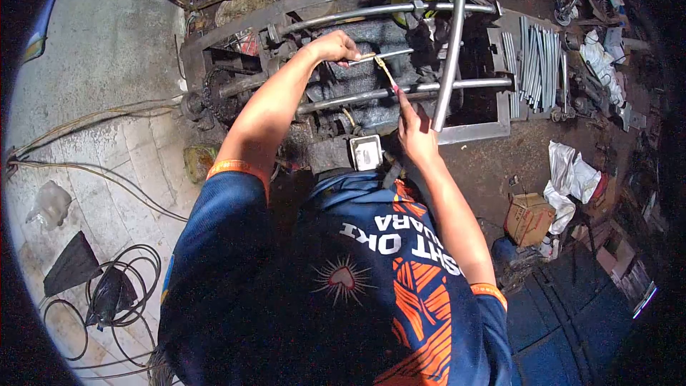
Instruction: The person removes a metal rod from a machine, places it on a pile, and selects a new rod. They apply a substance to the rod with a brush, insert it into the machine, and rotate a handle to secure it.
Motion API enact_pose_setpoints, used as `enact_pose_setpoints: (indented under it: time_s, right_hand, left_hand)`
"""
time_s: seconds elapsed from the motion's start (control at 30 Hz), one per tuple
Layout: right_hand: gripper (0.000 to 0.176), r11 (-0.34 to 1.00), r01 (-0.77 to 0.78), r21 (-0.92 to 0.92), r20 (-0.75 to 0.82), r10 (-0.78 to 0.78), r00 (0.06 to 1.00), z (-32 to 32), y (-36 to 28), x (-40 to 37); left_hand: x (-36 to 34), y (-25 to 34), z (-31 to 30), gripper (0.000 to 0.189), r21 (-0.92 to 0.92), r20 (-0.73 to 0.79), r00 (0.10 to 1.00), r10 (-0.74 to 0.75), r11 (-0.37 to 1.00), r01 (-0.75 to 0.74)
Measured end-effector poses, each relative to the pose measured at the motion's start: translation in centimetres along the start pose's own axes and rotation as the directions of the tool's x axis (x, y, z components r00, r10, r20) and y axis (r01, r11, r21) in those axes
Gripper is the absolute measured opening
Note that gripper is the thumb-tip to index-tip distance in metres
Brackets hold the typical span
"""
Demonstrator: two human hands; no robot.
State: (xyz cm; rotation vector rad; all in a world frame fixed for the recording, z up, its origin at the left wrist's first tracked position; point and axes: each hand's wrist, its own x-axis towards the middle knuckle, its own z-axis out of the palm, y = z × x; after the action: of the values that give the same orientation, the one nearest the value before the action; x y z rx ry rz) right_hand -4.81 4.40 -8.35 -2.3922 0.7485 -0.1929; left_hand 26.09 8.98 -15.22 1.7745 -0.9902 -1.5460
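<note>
My left hand [334, 48] is closed around the near-left end of a thin metal rod [396, 53], which lies across the middle of the machine frame. In my right hand [416, 134] is a slim brush [388, 73] with a pale, reddish-based handle. Its tip touches the rod just right of my left fingers. A long bare metal pipe [455, 36] runs upright in the view, close beside my right hand. Close to my waist sits a small white tub [366, 152] with pale contents I cannot make out.
Two thick guide bars [357, 18] cross the dark metal machine frame [471, 131]. Right of it lies a stack of metal tubes [537, 64]. A cardboard box [529, 219] and white plastic bags [569, 179] rest on the floor. Cables [100, 121] and a black hose [132, 261] lie at left.
</note>
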Motion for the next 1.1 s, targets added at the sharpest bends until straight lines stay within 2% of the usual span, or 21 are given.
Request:
enact_pose_setpoints:
  time_s: [0.17,0.47,0.53,0.67,0.77,0.83,0.9,1.1]
  right_hand:
    - [0.058,0.999,-0.045,-0.012,0.063,0.045,0.997,-0.2,-0.5,0.3]
    - [0.058,0.998,-0.056,-0.029,0.06,0.057,0.997,0.0,-0.4,0.2]
    - [0.057,0.996,-0.073,-0.058,0.095,0.078,0.992,0.0,-0.3,0.3]
    - [0.054,0.99,-0.105,-0.098,0.141,0.118,0.983,-1.0,-1.2,0.3]
    - [0.051,0.995,-0.071,-0.075,0.072,0.077,0.994,-1.0,-1.0,-0.1]
    - [0.051,0.996,-0.058,-0.072,0.049,0.061,0.997,-1.3,-1.2,0.4]
    - [0.051,0.997,-0.05,-0.065,0.028,0.052,0.998,-1.2,-1.4,0.5]
    - [0.055,0.989,-0.088,-0.12,0.191,0.11,0.975,-0.8,0.2,-1.1]
  left_hand:
    - [0.1,0.0,-0.2,0.017,-0.002,0.019,1.0,0.002,1.0,-0.002]
    - [0.0,-0.1,-0.2,0.021,0.037,-0.003,0.999,0.049,0.998,-0.049]
    - [-0.1,0.1,-0.3,0.022,0.018,0.037,0.999,-0.012,1.0,0.012]
    - [-0.1,-0.1,-0.2,0.022,0.016,0.031,1.0,-0.002,1.0,0.001]
    - [-0.1,0.1,-0.1,0.021,0.045,0.017,1.0,0.013,0.999,-0.014]
    - [-0.1,-0.1,-0.1,0.02,-0.038,0.035,0.999,-0.005,0.999,0.006]
    - [-0.2,-0.2,0.0,0.02,-0.008,0.025,1.0,0.0,1.0,0.0]
    - [-0.8,0.6,0.2,0.022,0.029,-0.002,1.0,0.005,1.0,-0.005]
